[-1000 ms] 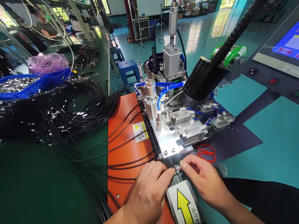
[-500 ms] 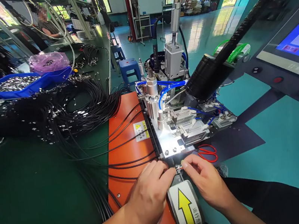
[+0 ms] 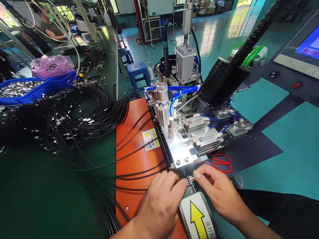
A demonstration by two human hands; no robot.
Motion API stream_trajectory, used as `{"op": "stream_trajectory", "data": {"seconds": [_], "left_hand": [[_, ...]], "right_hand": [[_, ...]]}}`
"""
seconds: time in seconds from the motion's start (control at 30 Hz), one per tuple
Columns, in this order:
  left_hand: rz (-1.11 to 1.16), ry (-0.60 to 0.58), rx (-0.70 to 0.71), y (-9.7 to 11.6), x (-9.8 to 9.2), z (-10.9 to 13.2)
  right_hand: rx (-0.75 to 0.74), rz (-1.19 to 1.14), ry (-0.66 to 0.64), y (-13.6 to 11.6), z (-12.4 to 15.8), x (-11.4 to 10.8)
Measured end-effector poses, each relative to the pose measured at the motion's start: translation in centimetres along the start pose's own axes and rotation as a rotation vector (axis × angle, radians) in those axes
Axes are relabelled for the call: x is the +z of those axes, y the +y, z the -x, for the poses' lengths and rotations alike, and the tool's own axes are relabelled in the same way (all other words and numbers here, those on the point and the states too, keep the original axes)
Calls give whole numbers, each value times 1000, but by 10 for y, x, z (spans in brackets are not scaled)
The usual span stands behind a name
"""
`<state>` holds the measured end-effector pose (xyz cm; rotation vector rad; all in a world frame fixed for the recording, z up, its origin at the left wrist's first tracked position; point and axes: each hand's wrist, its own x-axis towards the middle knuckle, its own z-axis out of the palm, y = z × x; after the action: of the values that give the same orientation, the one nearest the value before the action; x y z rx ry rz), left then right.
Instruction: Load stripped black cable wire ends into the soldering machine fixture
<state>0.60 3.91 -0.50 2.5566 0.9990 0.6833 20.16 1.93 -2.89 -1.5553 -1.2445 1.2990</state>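
Note:
Both hands meet at the narrow track at the front of the metal machine [image 3: 182, 148]. My left hand [image 3: 164, 199] is closed, its thumb and fingers pressed together over the track, where a black cable [image 3: 131, 189] runs in underneath it. In the gap between the hands shows a small silvery cable end [image 3: 191, 178]. My right hand [image 3: 219, 192] pinches the right side of that cable end between thumb and forefinger. Its exact shape is too small to make out. Just below the fingers is a round cover with a yellow arrow [image 3: 197, 220].
Several black cables cross the orange plate [image 3: 132, 140] from a large coil [image 3: 85, 111] on the green table [image 3: 42, 219]. Red-handled scissors [image 3: 222, 163] lie beside the machine. A blue tray [image 3: 51, 86] holds small metal parts. A control panel [image 3: 307, 80] stands right; a person [image 3: 53, 29] sits far left.

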Motion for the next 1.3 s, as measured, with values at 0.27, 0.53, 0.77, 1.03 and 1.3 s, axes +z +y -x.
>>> {"op": "stream_trajectory", "data": {"seconds": [0.27, 0.53, 0.77, 1.03, 1.3], "left_hand": [[-81, -61, -28, 7, -5, -3], [-127, -94, 17, 9, -13, -7], [-146, -61, 70, 7, -11, -7], [-158, -36, 136, 7, -12, -10], [-236, -97, 170, 4, -11, -10]], "right_hand": [[9, 35, 14, -4, 0, -1], [-6, 54, 8, -3, 1, 0], [-18, 52, -5, -2, 0, 1], [-54, 112, -7, -3, 3, 2], [-120, 162, 1, 0, -1, 5]]}}
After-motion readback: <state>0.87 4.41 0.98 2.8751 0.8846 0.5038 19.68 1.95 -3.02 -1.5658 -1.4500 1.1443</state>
